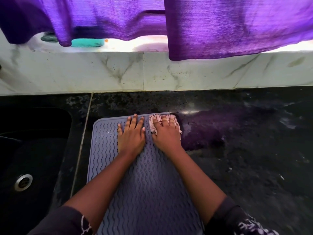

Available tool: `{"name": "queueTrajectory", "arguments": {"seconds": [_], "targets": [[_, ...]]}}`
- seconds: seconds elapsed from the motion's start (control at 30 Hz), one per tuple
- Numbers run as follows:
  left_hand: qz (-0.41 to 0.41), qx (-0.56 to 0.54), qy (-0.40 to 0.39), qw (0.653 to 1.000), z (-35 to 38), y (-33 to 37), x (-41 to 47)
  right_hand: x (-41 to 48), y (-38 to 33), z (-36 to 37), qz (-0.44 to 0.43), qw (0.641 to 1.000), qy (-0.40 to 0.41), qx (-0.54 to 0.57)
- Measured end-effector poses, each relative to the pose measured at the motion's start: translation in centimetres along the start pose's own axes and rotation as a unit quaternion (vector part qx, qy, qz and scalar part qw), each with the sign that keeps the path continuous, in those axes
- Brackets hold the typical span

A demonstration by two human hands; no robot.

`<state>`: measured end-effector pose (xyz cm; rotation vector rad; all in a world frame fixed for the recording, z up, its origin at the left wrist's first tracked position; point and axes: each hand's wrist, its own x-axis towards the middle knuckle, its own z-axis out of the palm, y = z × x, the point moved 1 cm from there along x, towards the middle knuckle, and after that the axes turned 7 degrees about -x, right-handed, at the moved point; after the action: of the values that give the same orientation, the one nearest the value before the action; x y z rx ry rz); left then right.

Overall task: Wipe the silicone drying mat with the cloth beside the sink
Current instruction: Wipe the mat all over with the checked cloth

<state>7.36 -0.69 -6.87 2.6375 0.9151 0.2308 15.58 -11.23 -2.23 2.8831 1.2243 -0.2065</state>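
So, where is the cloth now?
The cloth lies under the right hand at the drying mat's far right corner, beside the left hand.

Grey silicone drying mat (144, 184), wavy-ribbed, flat on a dark speckled counter (237, 141). Right hand (166, 134) pressed palm-down on a pale pink cloth (155, 122) with dark stitching, at the mat's far right corner; cloth edges show beyond the fingertips and at both sides of the hand. Left hand (131, 134) flat and spread on bare mat just left of the cloth. Black sink (25, 133) with metal drain (23, 182) well to the left of both hands. Purple curtain (220, 26) hangs above the marble ledge (152, 72) beyond them.
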Motion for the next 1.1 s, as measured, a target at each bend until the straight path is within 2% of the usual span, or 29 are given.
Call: {"name": "queueTrajectory", "arguments": {"seconds": [0.2, 0.4, 0.53, 0.67, 0.73, 0.87, 1.0, 1.1], "targets": [[-0.002, -0.001, 0.003, 1.000, -0.2, 0.3, -0.1, -5.5, 0.5, 1.4, -0.022, 1.000, 0.002, -0.011], [0.003, -0.003, 0.003, 1.000, -0.2, 0.2, -0.2, -5.6, 2.2, 2.1, -0.041, 0.998, -0.025, 0.039], [0.002, -0.005, 0.005, 1.000, 0.0, 0.2, -0.1, -6.6, 1.9, 2.4, -0.031, 0.998, 0.033, 0.036], [0.000, -0.003, 0.007, 1.000, 0.2, 0.0, 0.0, -8.2, 1.4, 2.2, -0.037, 0.999, 0.018, 0.021], [0.000, -0.001, 0.006, 1.000, 0.2, 0.0, 0.0, -8.4, 1.9, 1.4, -0.032, 0.998, 0.018, 0.050], [0.002, -0.002, 0.003, 1.000, 0.4, -0.3, 0.1, -4.6, 1.2, -0.2, 0.000, 0.993, 0.076, 0.087], [0.003, 0.002, 0.010, 1.000, 0.5, -0.2, 0.2, -1.9, 0.8, 0.1, 0.000, 0.999, 0.000, 0.044], [0.000, -0.004, 0.010, 1.000, 0.5, -0.2, 0.1, -3.1, 2.1, -0.2, -0.029, 0.998, -0.020, 0.053]]}}
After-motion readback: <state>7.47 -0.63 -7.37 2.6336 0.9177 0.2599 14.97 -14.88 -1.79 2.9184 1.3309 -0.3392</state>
